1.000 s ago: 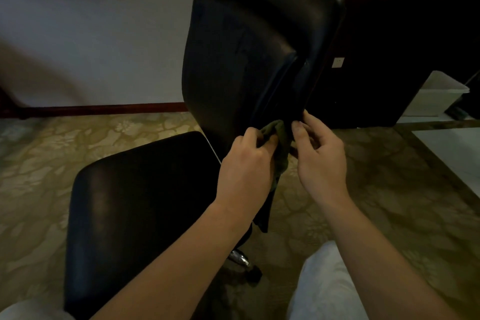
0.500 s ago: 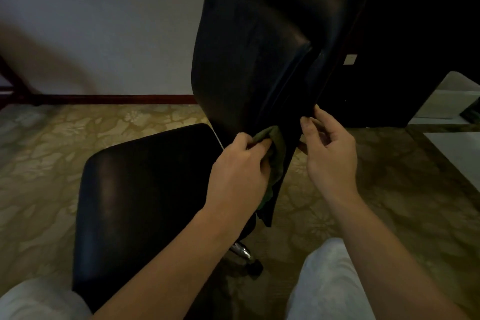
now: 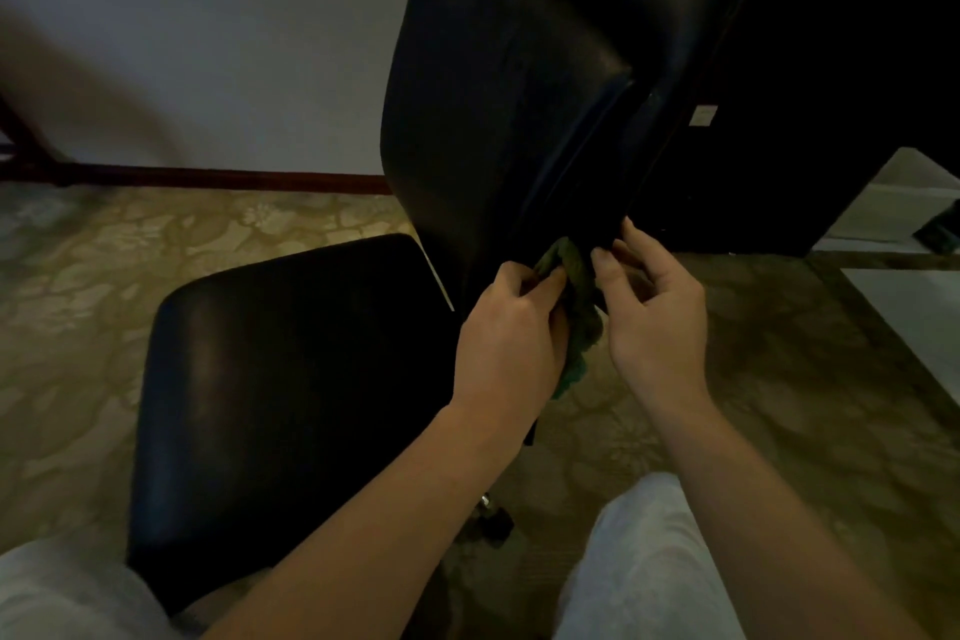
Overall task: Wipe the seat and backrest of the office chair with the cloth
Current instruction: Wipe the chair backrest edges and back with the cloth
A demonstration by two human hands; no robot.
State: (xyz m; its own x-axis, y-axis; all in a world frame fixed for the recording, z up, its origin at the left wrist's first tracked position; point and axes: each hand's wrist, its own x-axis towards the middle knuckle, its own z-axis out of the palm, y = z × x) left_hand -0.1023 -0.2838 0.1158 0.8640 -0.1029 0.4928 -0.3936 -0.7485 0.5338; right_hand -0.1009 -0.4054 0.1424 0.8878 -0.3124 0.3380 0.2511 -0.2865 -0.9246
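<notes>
Gripping the cloth (image 3: 583,322) against the backrest (image 3: 519,94), the left hand (image 3: 509,343) hides its lower edge; right hand (image 3: 655,322) loose beside, above carpet (image 3: 789,379).

Dim, murky indoor light; soft focus; wide-angle bending at edges; faint sheen on backrest (image 3: 524,83).

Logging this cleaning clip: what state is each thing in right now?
backrest, upright.
cloth, bunched, held at the backrest's lower edge.
left hand, grips the cloth.
right hand, fingers loosely curled beside the cloth; grip unclear.
seat, nothing lying on it.
</notes>
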